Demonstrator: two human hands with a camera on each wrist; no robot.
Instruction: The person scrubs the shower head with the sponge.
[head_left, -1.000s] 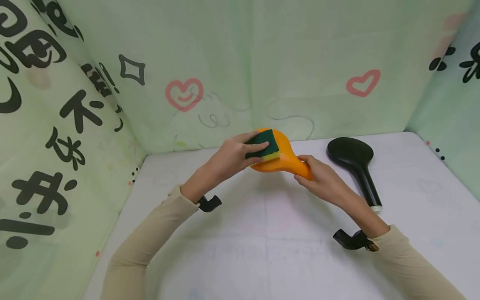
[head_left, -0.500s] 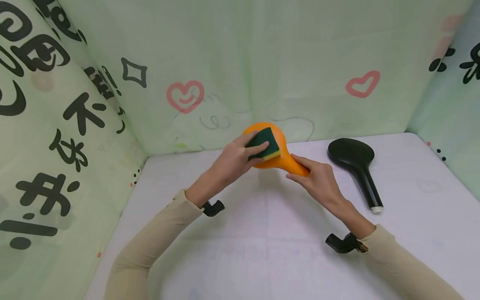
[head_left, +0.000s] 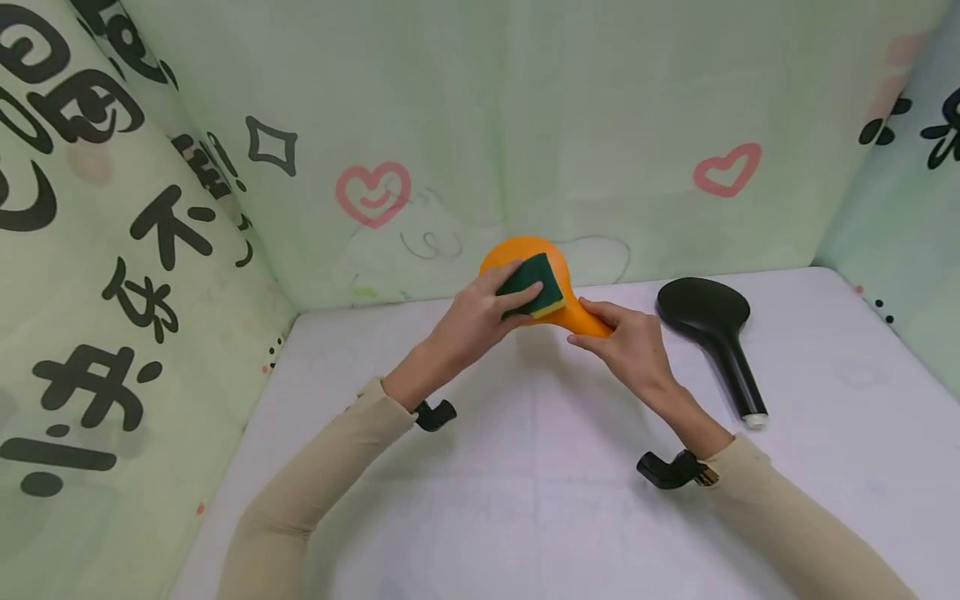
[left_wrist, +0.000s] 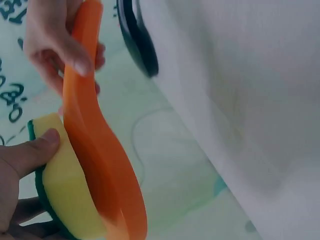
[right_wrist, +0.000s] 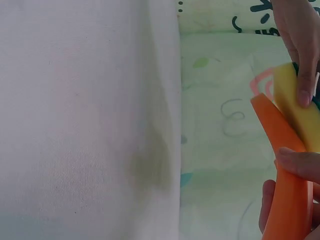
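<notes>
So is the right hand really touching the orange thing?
Touching. The left wrist view shows it: the right hand has its thumb across the orange thing, and fingertips poke out on the other side.

- Orange handheld shower head (head_left: 572, 315): glossy, with a broad round head narrowing into a slim handle. You have it raised off the table, tilted, the head up and to the left in the head view, the handle gripped in your right hand (head_left: 628, 343).
- Sponge (head_left: 538, 271): a rectangular block, dark green layer facing you, yellow foam touching the shower head's round part, held by your left hand (head_left: 480, 312).
</notes>
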